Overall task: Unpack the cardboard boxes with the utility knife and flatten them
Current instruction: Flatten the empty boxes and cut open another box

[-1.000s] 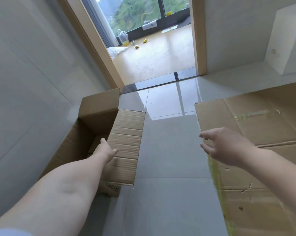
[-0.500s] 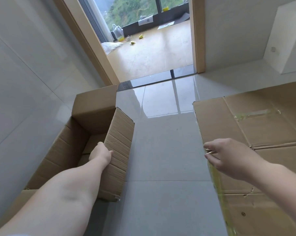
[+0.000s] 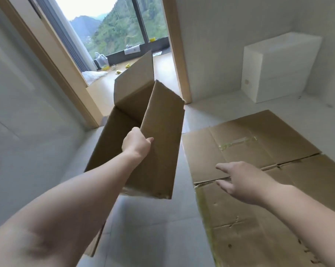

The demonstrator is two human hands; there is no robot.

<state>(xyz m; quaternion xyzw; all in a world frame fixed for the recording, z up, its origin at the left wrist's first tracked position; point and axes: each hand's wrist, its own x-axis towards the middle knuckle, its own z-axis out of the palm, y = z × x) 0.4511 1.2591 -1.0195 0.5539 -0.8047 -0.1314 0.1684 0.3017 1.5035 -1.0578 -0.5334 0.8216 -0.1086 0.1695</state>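
Note:
An open brown cardboard box (image 3: 159, 151) hangs in the air at the centre, tilted, its flaps pointing towards the doorway. My left hand (image 3: 136, 142) grips the edge of its near side panel, thumb on the outside. To the right, flattened cardboard (image 3: 259, 151) with strips of yellowed tape lies on the grey tiled floor. My right hand (image 3: 239, 180) hovers over the left part of that sheet, fingers straight and spread, holding nothing. No utility knife is in view.
A white box (image 3: 278, 68) stands against the wall at the back right. A wood-framed doorway (image 3: 180, 64) leads to a room with a plastic bag (image 3: 100, 59) and small yellow items by the window. The tiled wall runs along the left.
My left hand has lifted the box off the floor by the left wall and swung it up towards the centre. My right hand has opened its fingers over the flattened cardboard.

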